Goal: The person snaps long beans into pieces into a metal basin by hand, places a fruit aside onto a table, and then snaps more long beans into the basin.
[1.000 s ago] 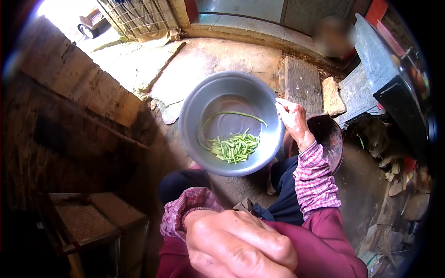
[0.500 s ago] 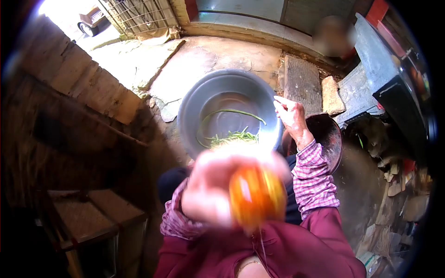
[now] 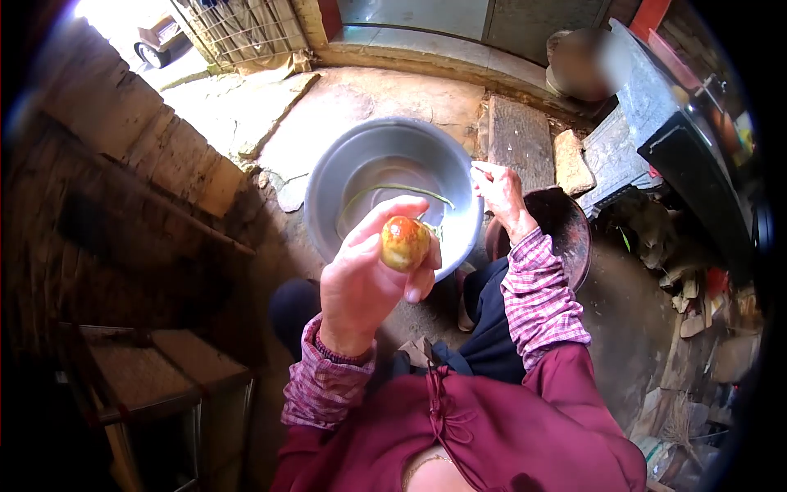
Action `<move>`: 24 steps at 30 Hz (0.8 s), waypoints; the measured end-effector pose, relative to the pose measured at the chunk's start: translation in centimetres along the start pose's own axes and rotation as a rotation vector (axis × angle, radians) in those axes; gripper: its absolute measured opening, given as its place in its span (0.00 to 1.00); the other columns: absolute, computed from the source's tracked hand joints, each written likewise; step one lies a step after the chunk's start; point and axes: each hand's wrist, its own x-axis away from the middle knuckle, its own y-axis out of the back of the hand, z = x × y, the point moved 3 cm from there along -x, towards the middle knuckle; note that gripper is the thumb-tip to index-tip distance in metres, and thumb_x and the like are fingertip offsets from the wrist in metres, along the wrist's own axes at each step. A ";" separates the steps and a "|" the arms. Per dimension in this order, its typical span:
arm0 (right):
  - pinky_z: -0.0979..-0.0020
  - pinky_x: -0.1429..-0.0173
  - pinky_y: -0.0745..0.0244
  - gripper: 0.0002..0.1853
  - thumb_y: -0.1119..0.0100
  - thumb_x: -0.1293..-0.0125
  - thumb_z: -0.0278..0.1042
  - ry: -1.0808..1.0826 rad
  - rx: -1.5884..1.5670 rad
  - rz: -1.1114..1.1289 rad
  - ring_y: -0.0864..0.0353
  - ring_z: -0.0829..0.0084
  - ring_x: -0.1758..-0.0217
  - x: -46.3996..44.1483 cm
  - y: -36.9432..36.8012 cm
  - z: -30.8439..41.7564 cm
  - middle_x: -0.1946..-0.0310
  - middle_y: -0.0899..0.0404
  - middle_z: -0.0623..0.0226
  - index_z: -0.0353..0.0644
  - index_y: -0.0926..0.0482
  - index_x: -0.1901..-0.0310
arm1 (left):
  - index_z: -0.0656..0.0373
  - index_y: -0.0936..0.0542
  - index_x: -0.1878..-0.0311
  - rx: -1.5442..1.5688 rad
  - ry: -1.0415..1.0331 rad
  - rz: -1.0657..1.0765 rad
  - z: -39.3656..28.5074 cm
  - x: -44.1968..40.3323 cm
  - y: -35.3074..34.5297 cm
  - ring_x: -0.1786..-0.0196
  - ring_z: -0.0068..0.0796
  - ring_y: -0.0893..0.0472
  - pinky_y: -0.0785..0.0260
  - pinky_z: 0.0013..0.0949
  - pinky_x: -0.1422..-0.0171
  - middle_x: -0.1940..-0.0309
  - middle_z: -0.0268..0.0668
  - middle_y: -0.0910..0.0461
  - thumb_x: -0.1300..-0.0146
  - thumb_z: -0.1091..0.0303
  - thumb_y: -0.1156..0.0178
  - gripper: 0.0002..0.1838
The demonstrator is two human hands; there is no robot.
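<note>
Two hands show in the head view, well apart. The left hand (image 3: 354, 287) is curled round a small, round, glossy orange-and-yellow fruit (image 3: 405, 243), which sits between the thumb and the bent fingers. The fruit thus lies to the left of the right hand (image 3: 503, 198) and nearer the body than that hand's fingertips, apart from them.

The right hand's thumb and fingers are drawn together at the right-hand rim of a round grey basin (image 3: 329, 190); whether they grip the rim or something small, I cannot tell. Beyond the left hand, inside the basin, one long thin green bean (image 3: 410, 187) lies in an arc. Some green pieces (image 3: 437, 232) show just past the fruit, mostly hidden by it and the left fingers.

Below the right wrist and to its right stands a dark reddish bucket (image 3: 561, 215). Past the right hand lie a weathered board (image 3: 521, 143) and, to the board's right, a rough stone (image 3: 572, 162). Well to the left of the left hand stands a wooden-framed stand (image 3: 143, 379).
</note>
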 end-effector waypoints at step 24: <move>0.72 0.64 0.21 0.14 0.40 0.29 0.34 0.046 0.232 -0.217 0.14 0.73 0.70 12.6 8.4 -2.2 0.70 0.14 0.59 0.39 0.16 0.46 | 0.84 0.22 0.50 -0.325 -0.316 0.877 2.0 6.9 -14.3 0.66 0.44 0.18 0.25 0.37 0.65 0.63 0.57 0.19 0.34 0.46 0.36 0.37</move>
